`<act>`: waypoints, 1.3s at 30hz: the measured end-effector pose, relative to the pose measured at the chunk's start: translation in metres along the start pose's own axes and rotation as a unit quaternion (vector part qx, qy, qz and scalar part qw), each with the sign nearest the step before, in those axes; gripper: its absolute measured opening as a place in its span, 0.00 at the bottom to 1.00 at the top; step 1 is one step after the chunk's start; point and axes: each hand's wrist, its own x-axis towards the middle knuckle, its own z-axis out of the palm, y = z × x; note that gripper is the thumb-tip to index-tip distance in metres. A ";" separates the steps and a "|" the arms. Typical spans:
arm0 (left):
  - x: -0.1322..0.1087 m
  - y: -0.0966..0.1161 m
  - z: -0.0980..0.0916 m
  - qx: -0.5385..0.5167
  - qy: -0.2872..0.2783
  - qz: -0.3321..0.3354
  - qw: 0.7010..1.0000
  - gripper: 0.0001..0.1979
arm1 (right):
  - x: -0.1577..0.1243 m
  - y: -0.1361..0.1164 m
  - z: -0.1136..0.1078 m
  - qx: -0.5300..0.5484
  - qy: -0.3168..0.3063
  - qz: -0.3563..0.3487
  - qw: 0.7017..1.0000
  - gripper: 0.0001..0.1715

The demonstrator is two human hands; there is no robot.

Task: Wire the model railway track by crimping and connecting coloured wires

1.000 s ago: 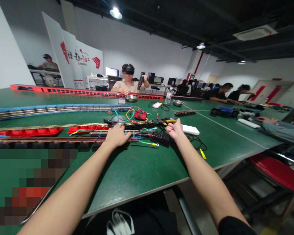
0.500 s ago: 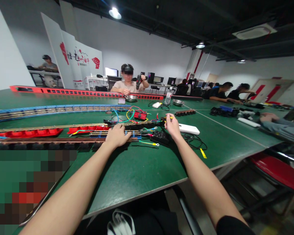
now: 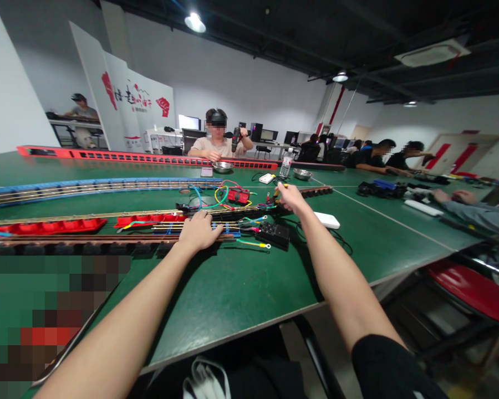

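Observation:
My left hand (image 3: 200, 229) lies palm down with its fingers spread over a blue track section (image 3: 232, 228) with metal rails, and touches the brown rail strip (image 3: 108, 238) in front of it. My right hand (image 3: 291, 198) is closed on a small tool with yellow and black parts (image 3: 278, 192), whose kind is mostly hidden by the fingers. It is beside the right end of a long black rail strip (image 3: 253, 210). A black box with wires (image 3: 275, 236) sits between the hands, near a green-yellow wire with a ring terminal (image 3: 255, 244).
Behind are a red wired block (image 3: 238, 195), blue curved track (image 3: 108, 188), metal bowls (image 3: 222, 167), a water bottle (image 3: 286, 163) and a long red strip (image 3: 170, 160). A white bar-shaped device (image 3: 327, 220) lies right of my hand. Across the table a person holds a drill (image 3: 235, 139).
My right hand has moved forward and slightly left, with the yellow-and-black tool in it. The yellow strip at the right is now out of sight. My left hand has stayed put.

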 end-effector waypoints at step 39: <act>-0.001 0.000 -0.003 -0.001 -0.009 0.002 1.000 0.28 | -0.029 0.030 0.040 -0.007 -0.053 -0.105 0.993 0.17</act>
